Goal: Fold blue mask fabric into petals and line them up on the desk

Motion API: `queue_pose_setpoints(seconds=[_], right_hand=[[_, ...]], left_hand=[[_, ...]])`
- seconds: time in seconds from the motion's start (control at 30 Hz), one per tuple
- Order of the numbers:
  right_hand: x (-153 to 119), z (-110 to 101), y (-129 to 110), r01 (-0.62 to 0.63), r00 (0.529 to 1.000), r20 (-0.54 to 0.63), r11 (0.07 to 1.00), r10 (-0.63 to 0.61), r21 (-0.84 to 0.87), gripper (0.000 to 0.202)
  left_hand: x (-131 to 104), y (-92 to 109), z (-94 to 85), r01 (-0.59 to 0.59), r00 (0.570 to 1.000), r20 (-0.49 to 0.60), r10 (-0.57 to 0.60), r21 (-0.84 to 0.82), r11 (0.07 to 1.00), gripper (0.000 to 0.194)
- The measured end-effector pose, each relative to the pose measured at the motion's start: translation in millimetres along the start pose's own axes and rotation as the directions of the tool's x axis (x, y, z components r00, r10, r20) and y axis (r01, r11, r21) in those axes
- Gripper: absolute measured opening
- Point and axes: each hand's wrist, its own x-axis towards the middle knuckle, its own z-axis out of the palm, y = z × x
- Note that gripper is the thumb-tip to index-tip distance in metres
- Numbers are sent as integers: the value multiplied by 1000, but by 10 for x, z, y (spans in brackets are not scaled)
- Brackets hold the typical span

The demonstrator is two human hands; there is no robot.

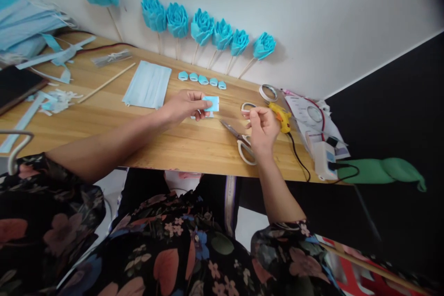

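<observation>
A small blue fabric piece [214, 103] is pinched between the thumb and fingers of my left hand [190, 105], with a pale scrap partly visible beneath. My right hand [264, 128] hovers over the handles of the scissors [239, 138], its thumb and forefinger pressed together; whatever they may hold is too small to name. Just beyond my left hand, several small folded blue pieces [203, 79] form a row. A flat blue face mask [148, 84] lies to the left of them.
Several blue fabric flowers [177, 21] on sticks lean against the wall. Right of my right hand are a tape roll [268, 93], a yellow glue gun [281, 118] and a white power adapter [324, 161]. Masks [29, 23], cut strips and a wooden stick [106, 83] lie left.
</observation>
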Motion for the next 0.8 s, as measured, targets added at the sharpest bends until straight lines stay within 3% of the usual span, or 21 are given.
queue_pose_setpoints(seconds=[0.07, 0.13, 0.27, 0.37, 0.47, 0.63, 0.8], right_hand=[[39, 64, -155, 173, 985, -2, 981, -174, -86, 24], [100, 145, -284, 371, 928, 51, 908, -369, -196, 22], [238, 335, -359, 684, 727, 195, 674, -658, -279, 21], [277, 441, -277, 778, 625, 278, 552, -730, -299, 21], [250, 463, -169, 760, 645, 348, 525, -680, -384, 26], [205, 417, -85, 687, 724, 392, 645, -568, -335, 22], [202, 423, -73, 710, 703, 358, 585, -614, -392, 23]], left_hand=[[0, -5, 3, 24, 1000, 14, -24, 6, 1000, 22], [7, -12, 2, 40, 999, 26, -40, 11, 999, 22], [10, 13, 14, 49, 998, 26, -49, 19, 999, 19], [-3, 59, 26, 61, 998, 24, -62, 28, 998, 19], [-11, 80, 21, 66, 997, 26, -67, 22, 998, 20], [7, 41, -2, 56, 998, 27, -57, 15, 998, 22], [14, 22, -10, 56, 998, 29, -57, 15, 998, 22]])
